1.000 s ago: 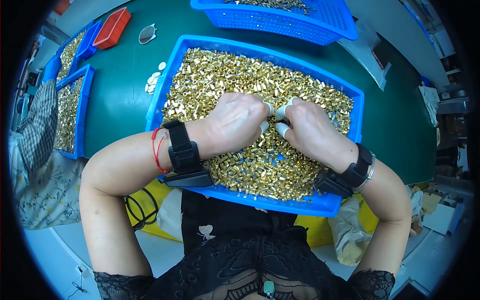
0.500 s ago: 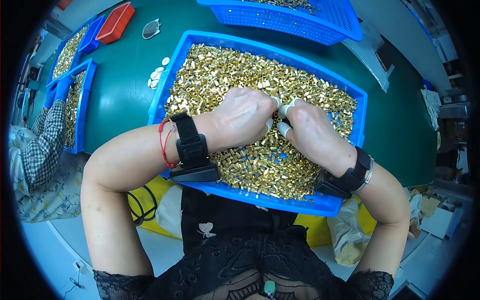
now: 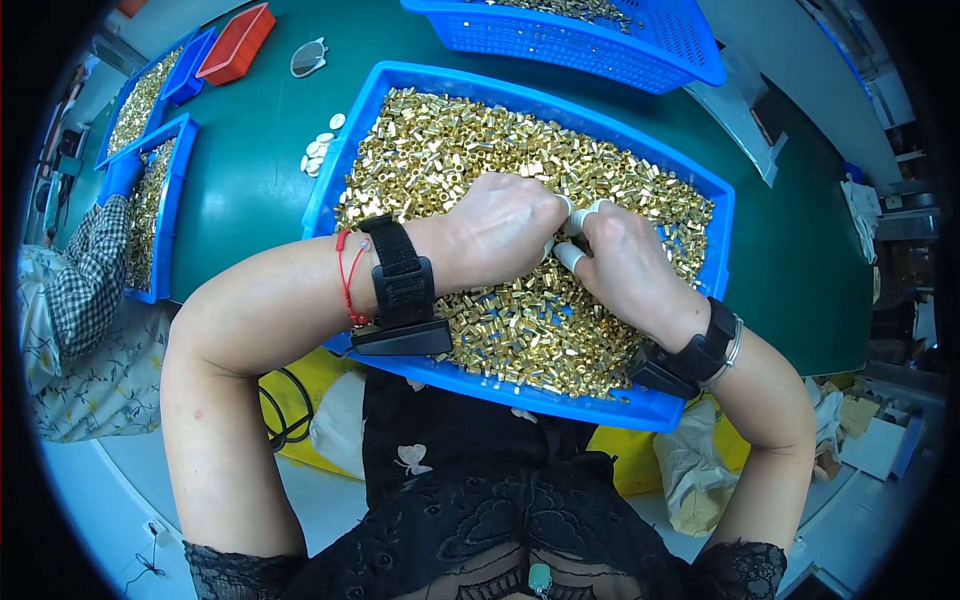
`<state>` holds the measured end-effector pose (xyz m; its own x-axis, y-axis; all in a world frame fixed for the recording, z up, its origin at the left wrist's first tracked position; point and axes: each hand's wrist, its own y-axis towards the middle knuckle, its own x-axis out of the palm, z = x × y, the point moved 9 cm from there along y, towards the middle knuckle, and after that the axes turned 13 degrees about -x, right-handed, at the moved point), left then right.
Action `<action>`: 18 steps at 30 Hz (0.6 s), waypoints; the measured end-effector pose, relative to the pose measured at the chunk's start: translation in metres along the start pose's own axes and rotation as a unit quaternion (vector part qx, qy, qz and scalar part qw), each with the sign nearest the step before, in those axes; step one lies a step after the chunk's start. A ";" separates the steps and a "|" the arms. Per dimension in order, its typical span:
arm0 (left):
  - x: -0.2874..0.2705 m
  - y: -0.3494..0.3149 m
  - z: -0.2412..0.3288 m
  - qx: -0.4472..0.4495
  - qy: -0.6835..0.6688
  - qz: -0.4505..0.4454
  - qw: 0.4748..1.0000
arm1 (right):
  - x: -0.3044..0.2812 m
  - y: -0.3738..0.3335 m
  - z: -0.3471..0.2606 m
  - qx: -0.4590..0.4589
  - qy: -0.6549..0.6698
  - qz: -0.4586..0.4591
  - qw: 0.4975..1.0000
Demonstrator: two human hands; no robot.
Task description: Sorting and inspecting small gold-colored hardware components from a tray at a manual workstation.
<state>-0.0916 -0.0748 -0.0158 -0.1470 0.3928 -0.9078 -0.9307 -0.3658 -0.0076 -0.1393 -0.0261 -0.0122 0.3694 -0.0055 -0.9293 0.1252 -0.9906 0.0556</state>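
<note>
A wide blue tray (image 3: 510, 392) full of small gold-coloured metal sleeves (image 3: 440, 140) lies in front of me. Over its middle, my left hand (image 3: 505, 230) is closed, its fingertips pinched together in white finger cots. My right hand (image 3: 635, 262) is closed as well, thumb and finger in white cots, right beside the left one. The fingertips of both nearly meet just above the heap. Whatever sits between them is too small and hidden to make out. Blue tray floor shows through the thinner layer of sleeves below my hands.
A blue perforated basket (image 3: 560, 50) with small parts stands beyond the tray. Pale round discs (image 3: 318, 150) and a cat-shaped mirror (image 3: 308, 58) lie on the green table (image 3: 240, 200), near a red bin (image 3: 236, 44). At left a co-worker's blue-gloved hand (image 3: 122, 176) reaches into another tray.
My left hand and forearm have shifted slightly right, toward the right hand. My right hand has barely moved and both stay pinched.
</note>
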 end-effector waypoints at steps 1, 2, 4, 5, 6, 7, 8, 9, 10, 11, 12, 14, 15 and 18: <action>0.000 0.000 0.000 0.000 0.000 0.000 1.000 | 0.000 -0.001 0.002 0.012 0.000 0.007 1.000; 0.001 0.001 -0.002 -0.019 -0.004 -0.005 1.000 | 0.002 -0.002 0.002 0.012 0.000 0.007 1.000; 0.002 0.002 -0.008 -0.055 -0.011 -0.015 0.998 | 0.003 -0.002 0.006 0.021 0.006 0.017 1.000; 0.002 0.002 -0.007 -0.056 -0.011 -0.014 0.998 | 0.004 -0.003 0.007 0.025 0.008 0.023 0.999; 0.002 0.003 -0.006 -0.055 -0.011 -0.017 0.998 | 0.004 -0.003 0.007 0.024 0.008 0.023 0.999; 0.003 0.003 -0.005 -0.054 -0.012 -0.019 0.998 | 0.004 -0.004 0.007 0.026 0.004 0.021 0.999; 0.003 0.003 -0.004 -0.053 -0.012 -0.021 0.998 | 0.004 -0.005 0.007 0.027 -0.001 0.020 0.999; 0.003 0.003 -0.004 -0.053 -0.011 -0.020 0.998 | 0.004 -0.006 0.007 0.028 -0.005 0.019 0.999; 0.004 0.004 -0.004 -0.055 -0.007 -0.024 0.998 | 0.004 -0.005 0.007 0.028 -0.006 0.019 0.999; 0.005 0.004 -0.005 -0.058 -0.002 -0.029 0.998 | 0.004 -0.004 0.005 0.022 -0.016 0.016 1.000; 0.006 0.004 -0.006 -0.060 0.002 -0.034 0.998 | 0.004 -0.003 0.004 0.015 -0.026 0.013 0.999; 0.008 0.004 -0.012 -0.063 -0.016 -0.028 0.998 | 0.003 -0.002 0.001 0.009 -0.037 0.010 0.999; 0.008 0.004 -0.015 -0.066 -0.034 -0.021 0.997 | 0.003 -0.002 0.001 0.018 -0.034 0.014 0.999; 0.009 0.004 -0.012 -0.072 -0.050 -0.015 0.996 | 0.004 -0.007 0.007 0.036 -0.035 0.023 0.998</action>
<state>-0.0926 -0.0830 -0.0296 -0.1595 0.4855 -0.8595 -0.8782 -0.4675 -0.1010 -0.1451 -0.0200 -0.0188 0.3072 -0.0587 -0.9498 0.0421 -0.9963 0.0752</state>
